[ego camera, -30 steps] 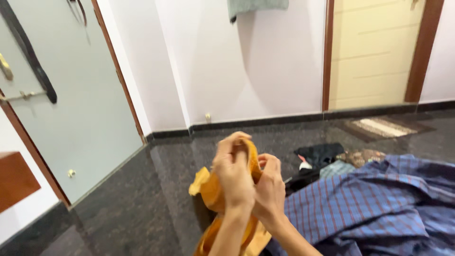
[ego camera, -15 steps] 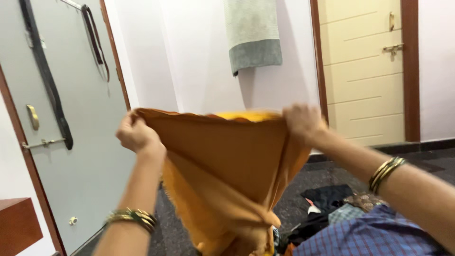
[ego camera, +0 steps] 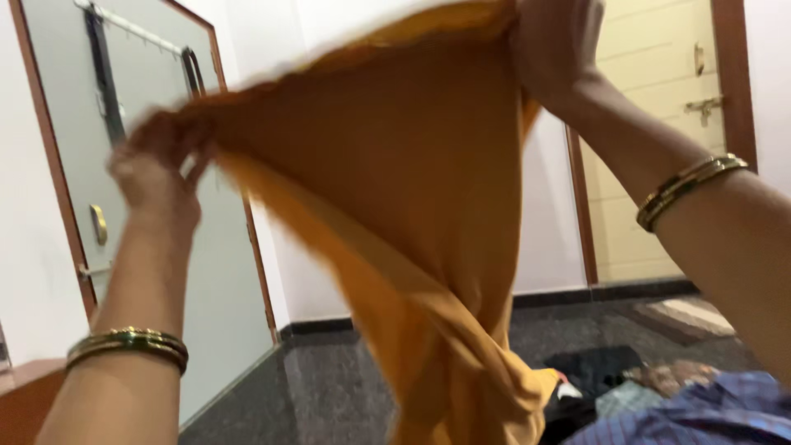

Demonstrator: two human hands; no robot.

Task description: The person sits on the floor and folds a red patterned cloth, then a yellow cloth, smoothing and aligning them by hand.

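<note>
An orange cloth hangs spread out in front of me, raised high, its lower part bunched and drooping toward the floor. My left hand pinches its upper left corner. At the top of the view my right hand grips the upper right edge, higher than the left. Both wrists wear gold bangles.
A grey door with a belt hanging on a rack stands at the left. A cream door is at the right. On the dark stone floor lie a blue checked cloth and dark clothes.
Both hands have lifted the orange cloth higher and stretched it wider, the right hand rising to the top of the view. One second ago the cloth was bunched low between the hands.
</note>
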